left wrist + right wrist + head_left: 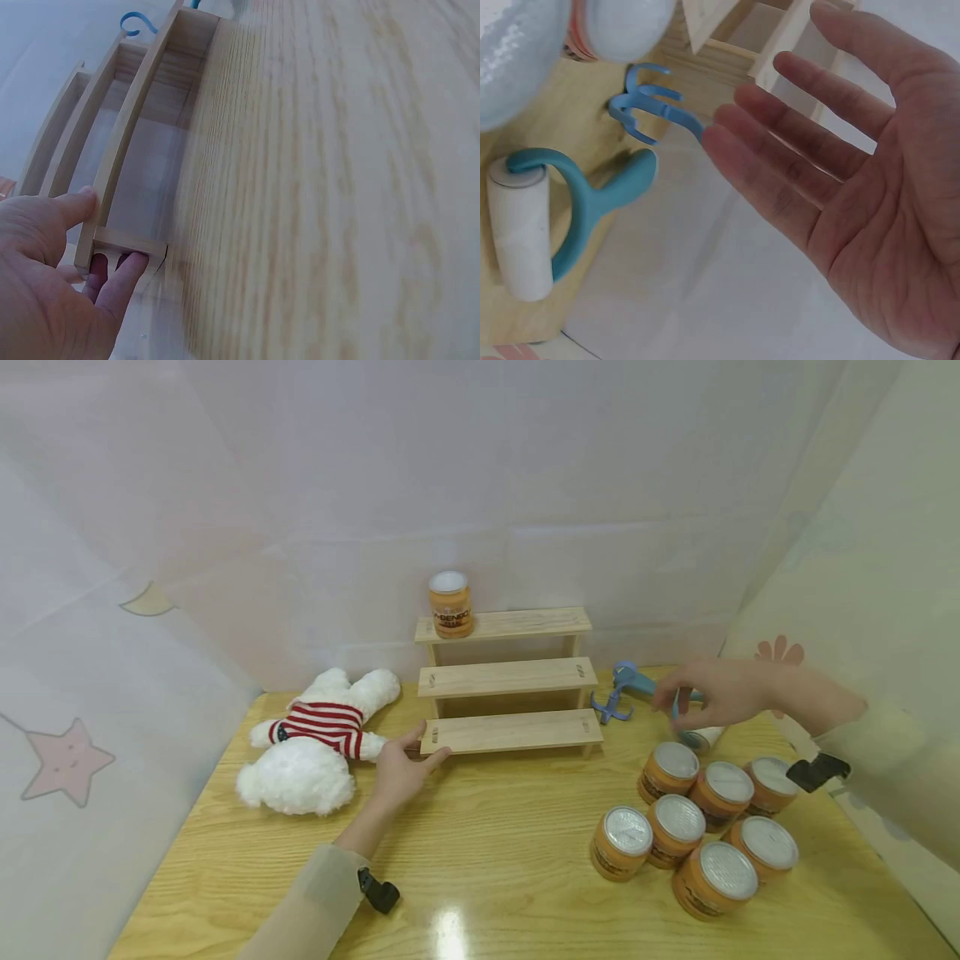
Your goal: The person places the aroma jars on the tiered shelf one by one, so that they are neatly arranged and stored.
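The fingers [120, 274] of the left hand [401, 770] are curled round the lowest of three steps of one wooden rack [510, 681]. The right hand [712, 692] is held spread above one blue roller [562, 214]. Seven jars [693, 822] are grouped on the counter [495, 843]; one jar [450, 603] is on top.

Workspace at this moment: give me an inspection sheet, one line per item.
Surface: wooden table, glossy, a light glare near its front edge.
Job's things: three-step wooden rack; one orange jar on its top step; seven more orange jars grouped on the table at right.
Clutter: white plush toy in a striped shirt, lying left of the rack; blue lint roller beside the rack.
Grips: left hand holds the rack's lowest step at its left end; right hand open above the roller, holding nothing.
Cables: nothing seen.
Surroundings: pale fabric walls with star and flower prints.
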